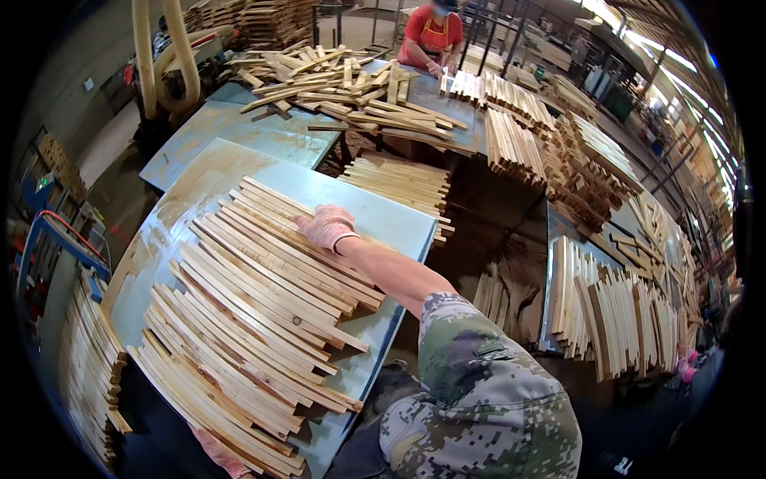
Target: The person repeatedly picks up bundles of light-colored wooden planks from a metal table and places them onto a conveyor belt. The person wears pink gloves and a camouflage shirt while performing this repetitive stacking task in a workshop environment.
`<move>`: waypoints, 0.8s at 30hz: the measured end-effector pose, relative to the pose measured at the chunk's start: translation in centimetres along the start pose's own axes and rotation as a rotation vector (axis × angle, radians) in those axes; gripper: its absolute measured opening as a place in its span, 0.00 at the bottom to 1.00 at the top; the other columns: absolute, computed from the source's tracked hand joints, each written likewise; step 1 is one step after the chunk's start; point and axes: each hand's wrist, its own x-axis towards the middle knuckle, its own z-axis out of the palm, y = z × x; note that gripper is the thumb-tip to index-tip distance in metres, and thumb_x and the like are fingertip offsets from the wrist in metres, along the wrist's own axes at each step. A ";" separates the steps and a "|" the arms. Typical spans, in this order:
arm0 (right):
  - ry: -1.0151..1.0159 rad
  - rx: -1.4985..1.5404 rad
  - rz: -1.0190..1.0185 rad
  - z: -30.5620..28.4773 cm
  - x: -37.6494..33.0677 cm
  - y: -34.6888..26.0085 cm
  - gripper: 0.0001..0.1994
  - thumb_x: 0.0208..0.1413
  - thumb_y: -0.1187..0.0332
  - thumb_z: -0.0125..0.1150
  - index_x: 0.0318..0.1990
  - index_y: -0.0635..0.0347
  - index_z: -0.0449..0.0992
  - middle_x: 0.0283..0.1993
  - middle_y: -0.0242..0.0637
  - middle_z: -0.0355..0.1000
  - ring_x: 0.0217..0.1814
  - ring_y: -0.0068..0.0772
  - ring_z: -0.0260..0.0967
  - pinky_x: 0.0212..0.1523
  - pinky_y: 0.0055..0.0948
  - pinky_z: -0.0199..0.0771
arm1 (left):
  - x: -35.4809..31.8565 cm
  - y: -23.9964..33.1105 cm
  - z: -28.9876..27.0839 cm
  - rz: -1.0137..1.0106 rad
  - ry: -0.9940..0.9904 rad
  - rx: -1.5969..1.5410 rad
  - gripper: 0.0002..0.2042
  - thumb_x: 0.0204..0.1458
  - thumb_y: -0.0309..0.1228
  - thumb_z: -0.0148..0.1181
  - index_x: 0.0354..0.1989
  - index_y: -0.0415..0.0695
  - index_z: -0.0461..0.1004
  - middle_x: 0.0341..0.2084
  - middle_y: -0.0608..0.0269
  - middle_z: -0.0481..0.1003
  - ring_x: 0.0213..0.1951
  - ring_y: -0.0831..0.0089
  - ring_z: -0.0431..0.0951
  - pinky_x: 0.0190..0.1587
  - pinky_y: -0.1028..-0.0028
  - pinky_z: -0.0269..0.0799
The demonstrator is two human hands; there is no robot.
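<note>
A broad fan of thin pale wooden slats (255,303) lies in overlapping rows on a light blue board table (391,219). My right hand (327,227), in a pink knit glove, reaches across from a camouflage sleeve. It lies on the far end of the slats with its fingers curled over them. My left hand (219,451), also gloved in pink, shows only partly at the near edge of the pile, tucked under the lowest slats. Its grip is hidden.
A stack of slats (403,184) sits just beyond the table. A farther table (239,128) holds a jumbled heap of slats (351,92). A person in red (431,36) works at the back. Upright slat bundles (614,319) stand on the right, a stack (92,375) on the left.
</note>
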 end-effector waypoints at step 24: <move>0.283 -0.006 -0.047 1.9 -1.7 0.0 0.33 0.67 0.39 0.57 0.60 0.62 0.79 0.61 0.53 0.80 0.65 0.50 0.78 0.65 0.45 0.77 | 0.3 -0.2 1.5 -0.040 -0.015 -0.406 0.45 0.69 0.56 0.53 0.84 0.43 0.42 0.80 0.48 0.53 0.77 0.57 0.58 0.79 0.60 0.51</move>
